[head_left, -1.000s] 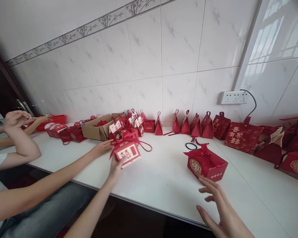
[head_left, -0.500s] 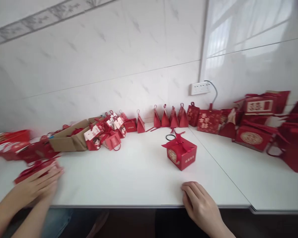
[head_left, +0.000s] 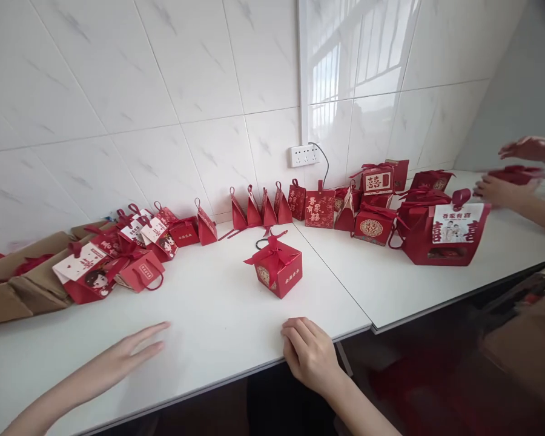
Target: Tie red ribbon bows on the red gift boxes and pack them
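Observation:
Over the white table [head_left: 218, 327], at the lower left, my left hand [head_left: 134, 351] is stretched out with thumb and fingers apart, holding nothing. My right hand [head_left: 306, 348] rests at the front edge, fingers curled in, with nothing showing in them. Just beyond it stands a red gift box [head_left: 279, 269] with a ribbon bow on top and gold print on its sides; neither hand touches it. Behind that box lies a dark ring [head_left: 260, 244], partly hidden.
Red-and-white bags [head_left: 91, 272] lean by an open cardboard box [head_left: 40, 287]. Triangular boxes [head_left: 253, 212] line the wall below a socket strip [head_left: 304, 155]. More boxes [head_left: 370, 227] and a handled box [head_left: 454, 236] stand right. A co-worker's hands [head_left: 504, 191] hold a blurred red box.
The view has turned right. My left hand has left the red box at far left and moved right, fingers now spread. My right hand and the bowed gift box stay put on the table.

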A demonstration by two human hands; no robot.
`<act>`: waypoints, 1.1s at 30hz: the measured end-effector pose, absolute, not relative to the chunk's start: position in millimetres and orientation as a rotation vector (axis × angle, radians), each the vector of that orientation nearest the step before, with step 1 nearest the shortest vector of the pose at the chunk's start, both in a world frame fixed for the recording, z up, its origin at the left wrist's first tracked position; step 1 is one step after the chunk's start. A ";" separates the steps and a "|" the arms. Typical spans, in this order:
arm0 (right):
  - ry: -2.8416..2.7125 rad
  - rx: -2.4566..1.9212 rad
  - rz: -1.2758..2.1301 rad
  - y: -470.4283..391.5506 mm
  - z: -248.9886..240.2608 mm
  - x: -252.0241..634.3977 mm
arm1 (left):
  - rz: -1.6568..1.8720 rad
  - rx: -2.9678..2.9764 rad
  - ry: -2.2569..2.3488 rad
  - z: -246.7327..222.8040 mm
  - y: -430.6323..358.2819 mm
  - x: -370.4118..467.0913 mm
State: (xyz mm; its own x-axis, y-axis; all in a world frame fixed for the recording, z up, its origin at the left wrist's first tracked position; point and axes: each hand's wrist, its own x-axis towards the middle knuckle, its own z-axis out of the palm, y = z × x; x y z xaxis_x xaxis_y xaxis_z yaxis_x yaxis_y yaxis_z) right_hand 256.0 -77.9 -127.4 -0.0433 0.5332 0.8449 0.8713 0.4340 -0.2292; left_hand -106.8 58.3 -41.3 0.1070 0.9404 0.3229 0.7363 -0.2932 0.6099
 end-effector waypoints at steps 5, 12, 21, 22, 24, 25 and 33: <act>-1.682 -1.213 -0.225 -84.8 -120.2 260.7 | 0.903 2.249 1.229 -31.4 55.5 25.2; -1.407 -1.467 0.037 -28.1 -101.1 290.4 | 1.317 1.524 0.945 -60.6 102.8 152.9; -1.721 -1.089 0.554 91.4 -90.4 320.0 | 1.316 1.413 0.805 -83.1 125.5 137.9; -1.725 -1.084 0.524 95.6 -92.5 320.4 | 1.327 1.394 0.811 -82.0 127.1 135.1; -1.760 -1.089 0.397 97.1 -95.5 322.2 | 1.318 1.388 0.825 -79.1 127.5 133.3; -1.792 -1.088 0.325 95.2 -95.6 324.1 | 1.302 1.393 0.829 -77.4 126.1 133.9; -2.031 -1.009 0.126 79.2 -75.9 338.1 | 1.487 1.518 0.849 -63.8 108.6 143.1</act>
State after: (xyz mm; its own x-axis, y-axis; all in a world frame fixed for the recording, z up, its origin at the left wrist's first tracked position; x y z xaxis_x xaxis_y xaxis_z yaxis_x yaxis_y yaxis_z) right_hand 338.1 79.2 -75.9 -0.3204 0.6959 0.6427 0.6108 0.6703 -0.4213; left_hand 143.1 108.6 -63.8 0.0715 0.8977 0.4348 -0.0815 -0.4292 0.8995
